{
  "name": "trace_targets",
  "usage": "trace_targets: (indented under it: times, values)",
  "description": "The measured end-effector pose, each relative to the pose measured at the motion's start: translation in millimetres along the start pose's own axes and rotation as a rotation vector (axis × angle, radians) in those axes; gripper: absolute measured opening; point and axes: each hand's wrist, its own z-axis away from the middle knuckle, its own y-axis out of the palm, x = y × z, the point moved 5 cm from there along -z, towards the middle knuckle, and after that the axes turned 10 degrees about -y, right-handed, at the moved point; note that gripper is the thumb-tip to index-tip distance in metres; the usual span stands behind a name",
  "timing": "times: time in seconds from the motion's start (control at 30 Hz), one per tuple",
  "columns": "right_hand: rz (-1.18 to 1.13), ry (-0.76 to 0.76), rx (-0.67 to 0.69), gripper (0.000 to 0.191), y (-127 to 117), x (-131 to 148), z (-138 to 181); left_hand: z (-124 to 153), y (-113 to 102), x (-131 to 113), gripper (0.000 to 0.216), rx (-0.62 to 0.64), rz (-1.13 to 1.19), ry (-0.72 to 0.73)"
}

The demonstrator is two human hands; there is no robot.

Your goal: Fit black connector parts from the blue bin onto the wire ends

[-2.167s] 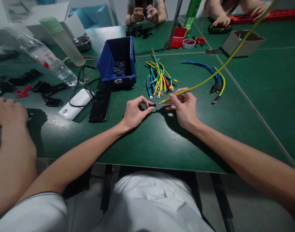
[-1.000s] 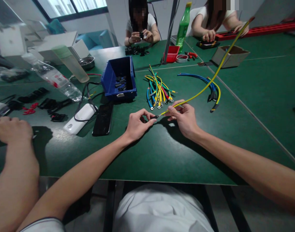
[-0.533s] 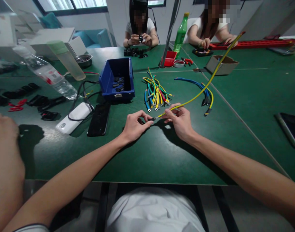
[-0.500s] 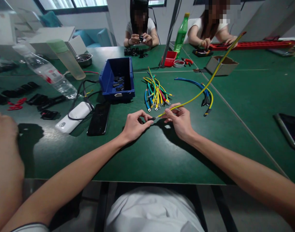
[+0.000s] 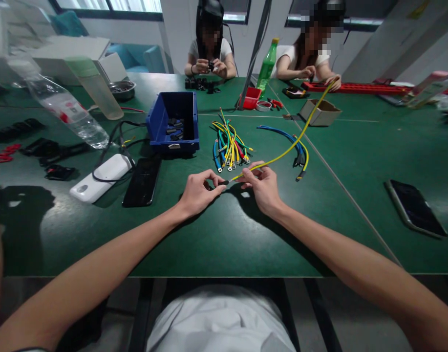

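My left hand (image 5: 197, 191) is closed, pinching a small black sleeve (image 5: 224, 183) between thumb and fingertips. Between finger and thumb, my right hand (image 5: 263, 189) grips a yellow cable (image 5: 290, 146) close to its bare-looking tip. That tip meets or nearly meets the sleeve; whether it sits inside I cannot tell. The cable's long free end arcs up to the far right. Just beyond my hands lies a bundle of short coloured cables (image 5: 231, 142) with ring terminals. To its right are several blue and yellow cables (image 5: 300, 155) with black ends.
A blue bin (image 5: 174, 146) with black sleeves stands behind my left hand. Left of it are a black phone (image 5: 142, 182), a white power bank (image 5: 102, 178) and a water bottle (image 5: 72, 115). Another phone (image 5: 416, 209) lies right. Two people work across the table.
The view has swung slightly, so most things appear further left. Both hands keep the same hold on sleeve and cable, with little visible movement between them.
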Motion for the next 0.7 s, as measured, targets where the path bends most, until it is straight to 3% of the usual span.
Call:
trace_targets:
  times: [0.7]
  values:
    - [0.003,-0.012,0.013,0.035,1.2,-1.3,-0.9,-2.3,1.3,3.5,0.025,-0.004,0.016,-0.001]
